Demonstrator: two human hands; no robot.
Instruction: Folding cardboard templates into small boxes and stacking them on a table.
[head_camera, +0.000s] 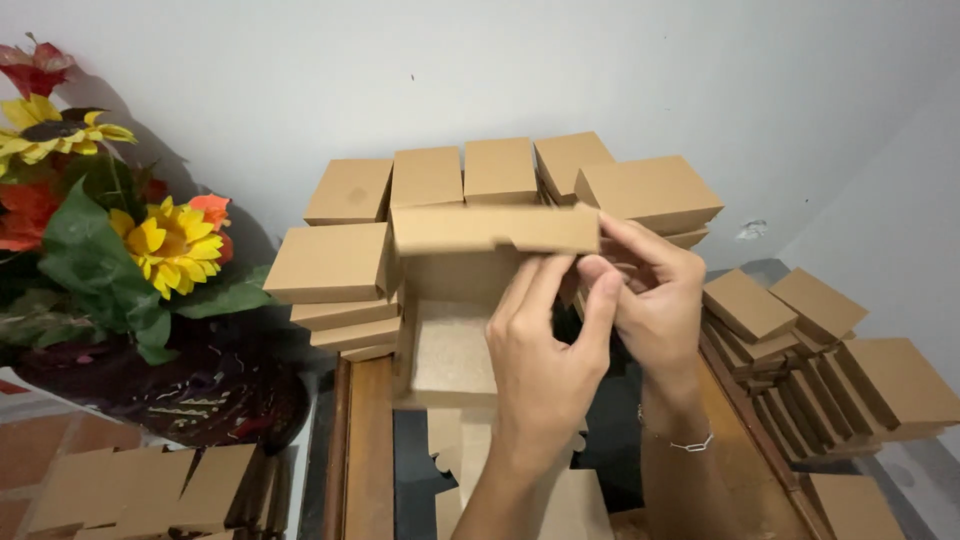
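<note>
Against a plain white wall stacked with finished brown boxes (430, 178), both hands, left hand (545, 345) and right hand (655, 295), pinch a half-folded cardboard box (455, 290) above the counter (365, 440); its flap should be creased squarely along the score.

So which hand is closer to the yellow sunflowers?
Left. The left hand holds the half-folded brown cardboard box, on the side toward the yellow sunflowers. The right hand is beyond it, farther from them.
</note>
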